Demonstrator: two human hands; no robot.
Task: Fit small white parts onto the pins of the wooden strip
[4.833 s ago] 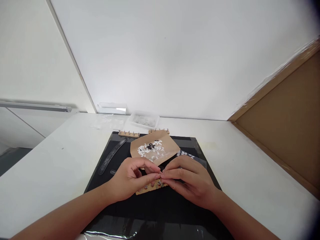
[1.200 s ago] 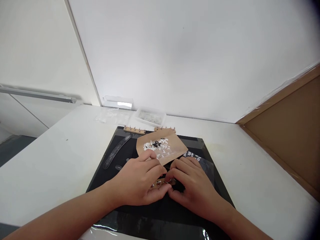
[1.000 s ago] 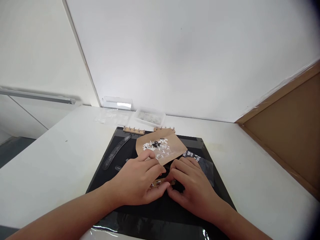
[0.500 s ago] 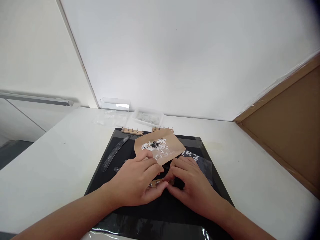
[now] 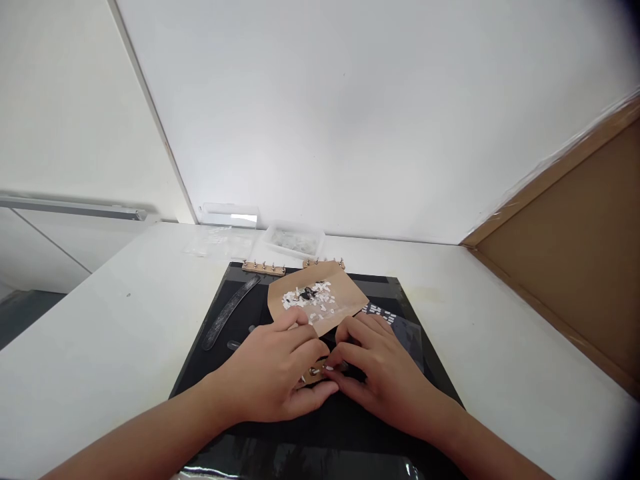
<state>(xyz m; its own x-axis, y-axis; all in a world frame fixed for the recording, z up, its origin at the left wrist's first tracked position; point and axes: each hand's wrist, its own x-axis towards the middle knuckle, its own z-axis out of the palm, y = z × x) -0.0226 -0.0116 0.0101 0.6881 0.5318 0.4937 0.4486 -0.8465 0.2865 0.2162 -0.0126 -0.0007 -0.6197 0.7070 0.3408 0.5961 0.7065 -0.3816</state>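
My left hand [image 5: 273, 370] is closed around a small wooden strip [image 5: 309, 380] with metal pegs, low over the black mat [image 5: 280, 440]. Close against it on the right, my right hand [image 5: 383, 370] has its fingertips pinched at the strip's right end. Something small and whitish shows at those fingertips, but I cannot make out what it is. Just beyond both hands lies a brown paper sheet [image 5: 345, 287] holding white and black scraps. My fingers hide much of the strip.
A curved dark nail file [image 5: 230, 313] lies at the mat's left, near a clear nail tip [image 5: 233, 345]. Two more pegged strips, one at the left [image 5: 264, 268], sit at the back edge. Behind stands a clear plastic box [image 5: 295, 240]. A sheet with white labels [image 5: 407, 333] lies right.
My right fingertips have shifted slightly left along the strip, and a small whitish bit now shows at them. My left hand keeps its hold. The whole view has tilted a little.
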